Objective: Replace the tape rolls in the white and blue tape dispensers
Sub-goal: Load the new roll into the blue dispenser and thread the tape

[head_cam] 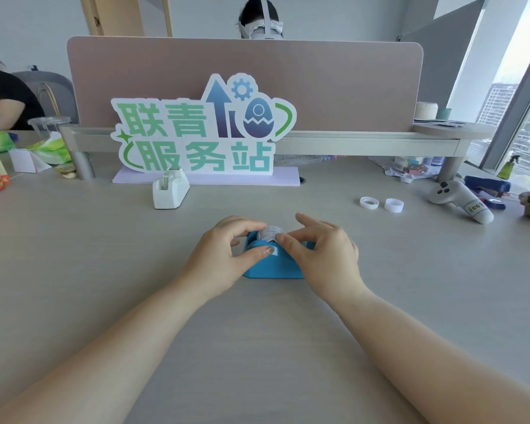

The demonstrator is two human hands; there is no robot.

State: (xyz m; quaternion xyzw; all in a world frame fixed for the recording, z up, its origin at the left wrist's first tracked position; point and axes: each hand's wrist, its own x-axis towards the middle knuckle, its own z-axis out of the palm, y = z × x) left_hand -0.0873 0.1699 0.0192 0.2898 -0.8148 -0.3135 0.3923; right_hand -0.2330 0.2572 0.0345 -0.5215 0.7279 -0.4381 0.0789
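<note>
Blue tape dispenser (273,267) is the job in hand, but going by size I start with the table (104,270), pale and wide across the lower frame. Next is the green-lettered sign (196,133), standing at upper centre. The dispenser itself sits at centre frame on the table, between both grips. The white tape dispenser (169,191) stands up and left of it, just in front of the sign's base.

My left grip (224,252) curls round the blue body, thumb pressed on its near face. My right grip (322,252) pinches the tape roll (271,232) seated in the top.

Smallest are two white rings (369,204), lying right of centre, likely spent cores.

I judge the body to be stiff, light plastic that may skid, so I'd hold it low by the sides. The roll is light with a sticky loose end, best taken by its rim.
</note>
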